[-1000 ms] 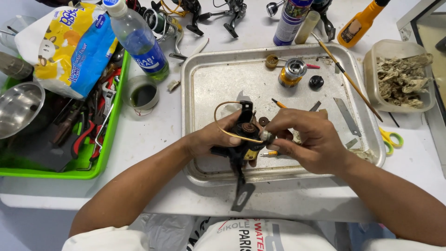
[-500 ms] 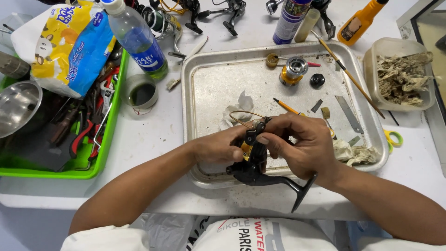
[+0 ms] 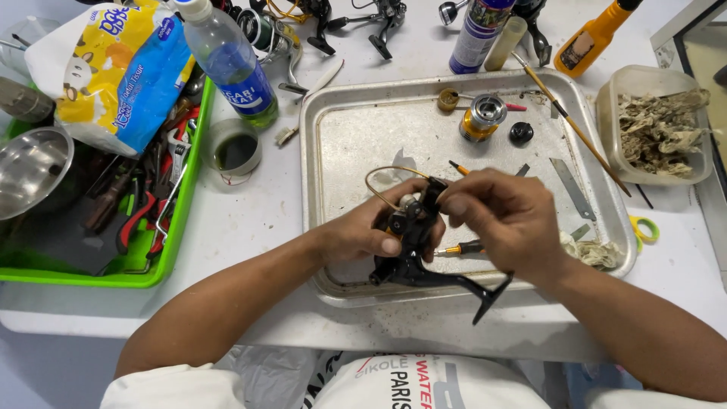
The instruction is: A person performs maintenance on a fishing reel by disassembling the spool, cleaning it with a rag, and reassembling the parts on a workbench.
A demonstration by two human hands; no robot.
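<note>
Both the left hand [image 3: 363, 235] and right hand [image 3: 503, 216] grip the black fishing reel [image 3: 416, 250]. Its spool [image 3: 482, 117] sits apart in the tray [image 3: 341, 136], so it is not whole yet.

A second ago the black fishing reel body with a thin gold wire bail [image 3: 413, 242] stood on end between the hands, its flat foot pointing down toward the person and below the fingertips. It has since been tipped over: the stem and foot now run out sideways beneath the right hand [image 3: 507, 220], ending past its wrist. The right hand's fingers, earlier pressed against the reel's side, have risen to pinch at its top. The left hand [image 3: 363, 231] has slid under the body, thumb across the front. The bail loop seems to have swung out beyond the left fingertips, though the earlier views are small
</note>
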